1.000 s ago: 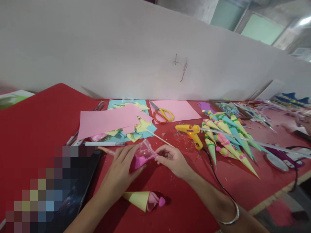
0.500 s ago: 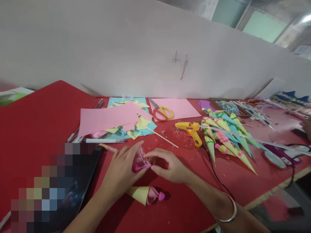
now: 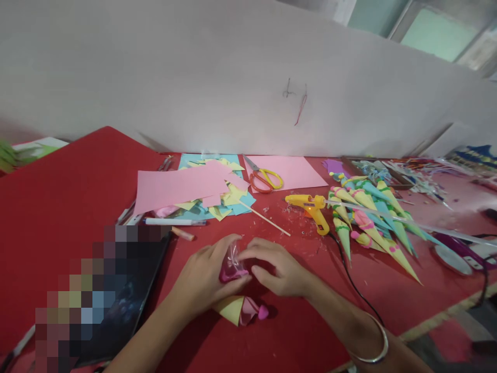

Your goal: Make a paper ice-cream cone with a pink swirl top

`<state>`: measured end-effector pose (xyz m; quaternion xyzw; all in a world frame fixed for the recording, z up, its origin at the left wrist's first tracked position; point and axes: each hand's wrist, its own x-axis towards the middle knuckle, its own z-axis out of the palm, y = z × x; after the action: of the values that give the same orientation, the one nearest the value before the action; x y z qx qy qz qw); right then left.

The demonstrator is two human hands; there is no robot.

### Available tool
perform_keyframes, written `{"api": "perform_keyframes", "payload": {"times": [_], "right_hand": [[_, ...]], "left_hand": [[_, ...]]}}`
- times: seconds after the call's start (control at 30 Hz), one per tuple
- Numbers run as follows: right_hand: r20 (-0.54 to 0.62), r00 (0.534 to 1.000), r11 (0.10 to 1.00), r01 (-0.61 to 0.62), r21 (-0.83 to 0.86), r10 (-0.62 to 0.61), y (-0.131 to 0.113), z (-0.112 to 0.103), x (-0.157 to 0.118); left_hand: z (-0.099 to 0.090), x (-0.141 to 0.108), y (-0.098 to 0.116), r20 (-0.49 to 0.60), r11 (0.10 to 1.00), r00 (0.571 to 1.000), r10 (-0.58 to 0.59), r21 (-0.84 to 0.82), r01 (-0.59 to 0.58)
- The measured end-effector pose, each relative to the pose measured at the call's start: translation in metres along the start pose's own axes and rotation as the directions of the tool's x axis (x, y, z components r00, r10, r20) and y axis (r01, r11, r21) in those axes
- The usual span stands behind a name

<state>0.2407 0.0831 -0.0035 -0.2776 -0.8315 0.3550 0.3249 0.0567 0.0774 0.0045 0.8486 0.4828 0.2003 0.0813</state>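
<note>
My left hand [image 3: 209, 272] is wrapped round a clear plastic bag [image 3: 233, 261] with something bright pink in its bottom. At the bag's right side is my right hand [image 3: 277, 267], its thumb and fingers curved, the fingertips near or touching the plastic; whether they pinch it is hard to see. Just below the hands, a pale yellow paper cone [image 3: 232, 310] lies on the red table, with pink folded paper and a pink ball [image 3: 263, 311] at its right end. My left hand partly hides its tip.
A yellow glue gun [image 3: 310, 207] with a black cord lies behind my right hand. Finished paper cones [image 3: 373, 207] are piled at right. Scissors [image 3: 266, 178], pink sheets [image 3: 174, 189] and a thin stick [image 3: 267, 219] lie further back. A dark screen [image 3: 128, 305] is at left.
The view has shifted slightly, so the table things appear a little further right. Both hands remain at the plastic bag, my left hand now more over the cone.
</note>
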Motion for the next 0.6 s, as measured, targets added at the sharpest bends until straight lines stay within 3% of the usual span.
{"api": "perform_keyframes", "payload": {"times": [0.23, 0.4, 0.6], "right_hand": [[-0.023, 1.0, 0.998, -0.016, -0.064, 0.014, 0.0039, 0.0018, -0.0008], [-0.052, 0.999, 0.999, 0.011, 0.038, -0.009, 0.0021, 0.0019, -0.0003], [-0.092, 0.994, 0.983, -0.041, 0.177, 0.057, -0.0023, 0.0005, 0.001]], "left_hand": [[-0.0024, -0.0039, 0.0004, 0.036, 0.994, 0.999, -0.021, -0.11, 0.025], [-0.0024, -0.0032, 0.001, 0.049, 0.989, 0.999, 0.001, -0.148, 0.006], [-0.0022, -0.0033, -0.0004, 0.059, 0.991, 0.998, -0.036, -0.125, 0.043]]}}
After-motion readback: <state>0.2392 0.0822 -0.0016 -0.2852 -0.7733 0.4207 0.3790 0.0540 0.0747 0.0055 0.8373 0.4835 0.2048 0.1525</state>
